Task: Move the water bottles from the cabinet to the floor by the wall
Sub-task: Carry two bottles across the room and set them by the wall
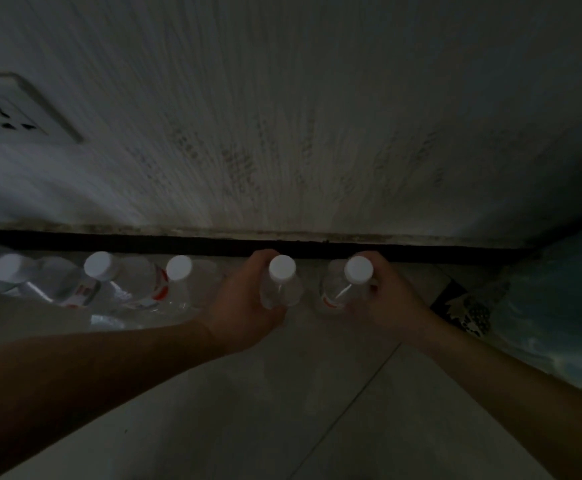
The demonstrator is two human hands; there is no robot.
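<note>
White caps mark a row of clear plastic water bottles standing upright on the pale tiled floor (282, 410), close along the dark skirting strip (178, 242) at the foot of the wall (317, 116). Three bottles stand free at the left: the far-left bottle (7, 271), the second bottle (100, 268) with a red-and-white label, and the third bottle (178, 271), all near one another.

To their right, the left hand (244, 303) is wrapped around the body of the fourth bottle (282, 282), fingers curled behind it and thumb side toward the camera, a firm grasp just below the cap. The right hand (386, 299) grips the fifth bottle (348, 282) in the same way from the right side, its fingers closed around the shoulder. The two held bottles stand upright side by side with a small gap between them; in the dim light it is hard to tell whether their bases rest on the floor or hang just above it.

Both forearms reach in from the lower corners. A wall socket (12, 109) sits high at the left, and a dark patterned object (466, 306) lies on the floor to the right of the right hand, beside a bluish surface (566, 306).
</note>
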